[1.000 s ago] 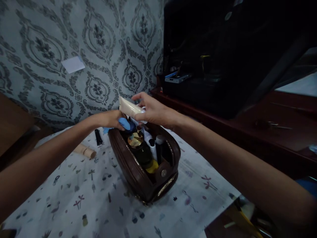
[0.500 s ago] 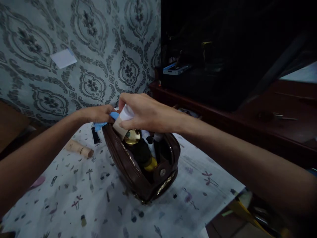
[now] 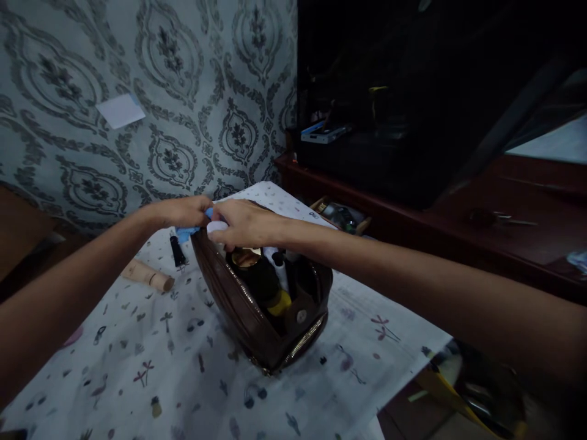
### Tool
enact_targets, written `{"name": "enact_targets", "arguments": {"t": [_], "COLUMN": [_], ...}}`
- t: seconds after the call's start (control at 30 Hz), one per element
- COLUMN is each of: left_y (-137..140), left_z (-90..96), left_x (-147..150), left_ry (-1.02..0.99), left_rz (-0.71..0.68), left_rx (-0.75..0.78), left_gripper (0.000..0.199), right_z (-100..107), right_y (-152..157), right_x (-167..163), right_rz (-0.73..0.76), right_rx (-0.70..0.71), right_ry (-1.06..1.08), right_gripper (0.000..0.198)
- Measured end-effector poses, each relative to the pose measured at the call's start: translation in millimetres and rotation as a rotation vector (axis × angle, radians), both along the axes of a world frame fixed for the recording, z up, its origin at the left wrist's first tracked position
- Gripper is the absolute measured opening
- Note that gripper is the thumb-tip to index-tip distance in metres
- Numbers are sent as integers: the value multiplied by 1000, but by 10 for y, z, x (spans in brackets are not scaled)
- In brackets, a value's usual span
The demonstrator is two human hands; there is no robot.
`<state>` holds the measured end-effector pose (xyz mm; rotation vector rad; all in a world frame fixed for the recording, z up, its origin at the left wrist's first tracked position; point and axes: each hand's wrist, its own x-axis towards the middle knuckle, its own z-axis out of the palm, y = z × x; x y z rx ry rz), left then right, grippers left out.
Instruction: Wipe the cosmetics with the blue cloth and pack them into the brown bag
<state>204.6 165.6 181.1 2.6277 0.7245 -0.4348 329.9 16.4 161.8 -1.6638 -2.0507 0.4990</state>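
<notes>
Over the last 1.0 s, the white-capped tube (image 3: 217, 227) was brought down by the right hand (image 3: 245, 225) into the open brown bag (image 3: 232, 307) – at first it had been held above the rim, with its body in plain view. Most of its length was now sunk from sight just beside the left hand (image 3: 189, 211); it was judged to be nearly inside, though not yet released. Its capped end was held in a narrow grip between the right thumb and fingers. The left hand was kept curled at the bag's far corner, against a blue item (image 3: 186, 234); whether that item, the rim or both were gripped could not be told.

Beneath the right wrist, a gold-topped bottle (image 3: 247, 257) was partly covered. Below the left wrist, a black tube (image 3: 177, 251) and a beige tube (image 3: 147, 275) were left lying on the surface (image 3: 206, 400), apart from both hands. The left fingertips were hidden, and the bag's far interior was blocked by the right forearm – in such dim light, no labels could be read.
</notes>
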Motion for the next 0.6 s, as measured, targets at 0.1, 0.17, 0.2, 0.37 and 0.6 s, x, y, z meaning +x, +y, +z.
{"name": "enact_targets", "arguments": {"t": [0.1, 0.17, 0.2, 0.37, 0.6], "left_y": [-42, -58, -60, -42, -173], "left_z": [16, 21, 20, 16, 182], "left_x": [28, 45, 50, 13, -48], "left_ry": [6, -3, -6, -56, 46], "left_rz": [13, 1, -1, 6, -6], "left_rx": [-43, -55, -57, -28, -72], "left_gripper": [25, 29, 31, 31, 36], "right_z": [-56, -106, -125, -145, -212], "right_y": [21, 39, 46, 60, 90], "right_x": [-8, -30, -46, -129, -128], "right_rz": [26, 52, 58, 31, 21], "right_rx": [-2, 28, 30, 36, 109], "right_ry": [-123, -160, -170, -200, -192], "right_gripper": [19, 23, 25, 30, 42]}}
